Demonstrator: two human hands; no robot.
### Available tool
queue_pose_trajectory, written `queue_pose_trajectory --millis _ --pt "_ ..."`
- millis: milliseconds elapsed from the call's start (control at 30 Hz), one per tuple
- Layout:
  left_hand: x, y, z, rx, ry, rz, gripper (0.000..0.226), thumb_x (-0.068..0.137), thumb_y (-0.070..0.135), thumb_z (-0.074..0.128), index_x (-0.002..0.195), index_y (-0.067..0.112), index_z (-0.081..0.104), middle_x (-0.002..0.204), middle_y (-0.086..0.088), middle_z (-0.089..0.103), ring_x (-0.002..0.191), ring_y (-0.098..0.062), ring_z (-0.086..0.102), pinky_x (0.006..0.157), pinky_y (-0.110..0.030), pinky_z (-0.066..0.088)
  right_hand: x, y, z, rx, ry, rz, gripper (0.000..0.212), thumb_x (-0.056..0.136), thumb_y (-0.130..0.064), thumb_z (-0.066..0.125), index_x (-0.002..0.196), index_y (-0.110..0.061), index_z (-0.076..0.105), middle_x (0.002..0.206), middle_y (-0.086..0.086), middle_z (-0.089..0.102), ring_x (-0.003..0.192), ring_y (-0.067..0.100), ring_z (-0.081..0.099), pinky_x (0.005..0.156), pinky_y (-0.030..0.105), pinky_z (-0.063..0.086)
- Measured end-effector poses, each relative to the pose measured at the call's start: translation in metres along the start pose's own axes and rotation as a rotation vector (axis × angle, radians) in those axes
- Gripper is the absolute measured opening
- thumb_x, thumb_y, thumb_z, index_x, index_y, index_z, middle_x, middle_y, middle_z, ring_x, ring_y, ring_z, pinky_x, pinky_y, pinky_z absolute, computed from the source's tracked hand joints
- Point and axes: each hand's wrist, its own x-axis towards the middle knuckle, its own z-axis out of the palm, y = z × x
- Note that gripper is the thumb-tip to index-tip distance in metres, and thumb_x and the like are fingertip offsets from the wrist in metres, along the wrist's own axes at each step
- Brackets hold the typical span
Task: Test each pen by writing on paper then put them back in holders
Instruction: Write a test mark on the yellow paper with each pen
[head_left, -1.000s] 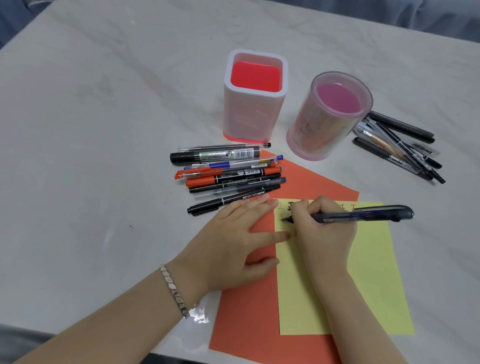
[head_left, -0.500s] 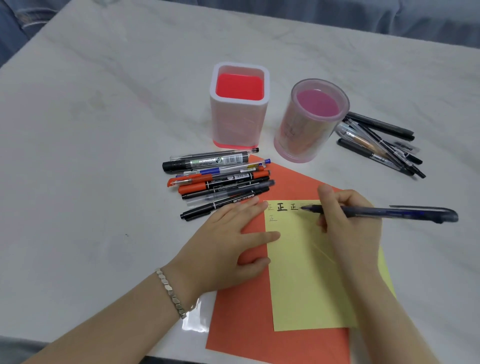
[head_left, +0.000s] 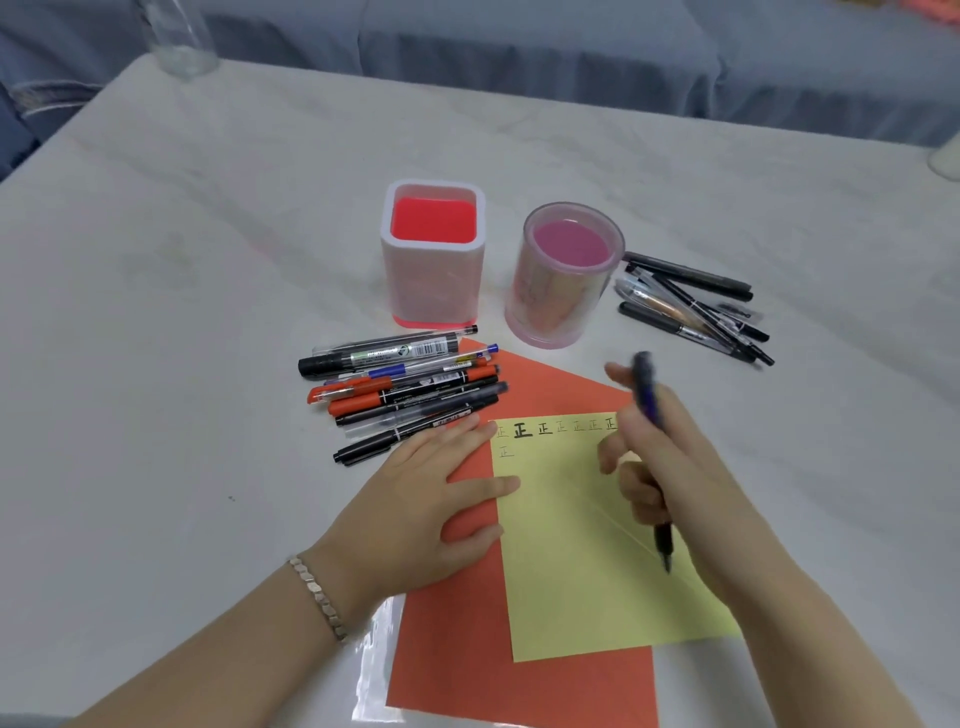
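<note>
1. Dark plastic pen (head_left: 647, 400), clamped mid-barrel by the curled fingers (head_left: 639, 499) of the right hand (head_left: 675, 467). Blurred, with tip down toward the wearer over the yellow paper (head_left: 571, 571) and back end up toward the holders. Cannot tell whether the tip touches the sheet.
2. Probably light, stiff and smooth-barrelled, so apt to roll or slip in a loose pinch. Best taken low near the tip for writing, mid-barrel for carrying to a holder.
3. Right wrist raised over the sheet, forearm reaching in from the lower right.
4. Left hand (head_left: 415, 499) flat, fingers straight and spread, pressing the orange paper (head_left: 467, 649) and the yellow sheet's left edge onto the surface (head_left: 156, 312). Fingertips just beside the nearest pen of the left pile (head_left: 405, 389).
5. Beyond the papers, square holder (head_left: 434, 291) and round holder (head_left: 556, 306) upright, with no pens seen inside. Right pile (head_left: 691, 306) lying just beside the round one.
</note>
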Motion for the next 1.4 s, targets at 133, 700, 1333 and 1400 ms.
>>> queue_pose_trajectory --millis 133,700,1333,1400 --pt "0.000 0.001 -0.001 0.010 0.006 0.004 0.038 0.081 0.046 0.050 0.114 0.033 0.065 0.141 -0.006 0.045 0.135 -0.016 0.029 0.110 -0.028 0.017 -0.003 0.001 0.009 0.192 -0.039 0.047 0.029 0.098 -0.033 0.036 0.100 -0.036 0.065 0.058 -0.005 0.047 0.048 0.010 0.036 0.045 0.019 0.035" --pt "0.000 0.000 -0.001 0.019 0.000 0.006 0.038 0.082 0.047 0.050 0.115 0.035 0.064 0.141 -0.005 0.044 0.135 -0.016 0.029 0.111 -0.024 0.011 -0.008 -0.002 0.011 0.455 0.053 0.153 0.027 0.071 -0.040 0.071 0.065 -0.014 0.071 0.060 0.000 0.057 0.047 0.011 0.039 0.043 0.018 0.032" --pt "-0.001 0.000 0.002 0.003 0.039 0.014 0.036 0.081 0.044 0.052 0.114 0.035 0.064 0.142 -0.003 0.044 0.136 -0.014 0.029 0.111 -0.029 0.015 0.097 -0.039 0.061 -0.690 -0.078 -0.730 0.016 0.080 -0.002 0.062 0.089 -0.007 0.073 0.093 0.007 0.073 0.090 0.026 0.066 0.083 0.044 0.051" --pt "-0.002 0.001 0.002 -0.003 0.042 0.020 0.035 0.081 0.043 0.053 0.113 0.034 0.064 0.141 -0.003 0.044 0.136 -0.014 0.029 0.111 -0.028 0.015 0.110 -0.036 0.074 -0.738 -0.176 -0.791 0.020 0.080 0.003 0.058 0.092 -0.003 0.073 0.096 0.012 0.072 0.093 0.029 0.065 0.085 0.044 0.050"
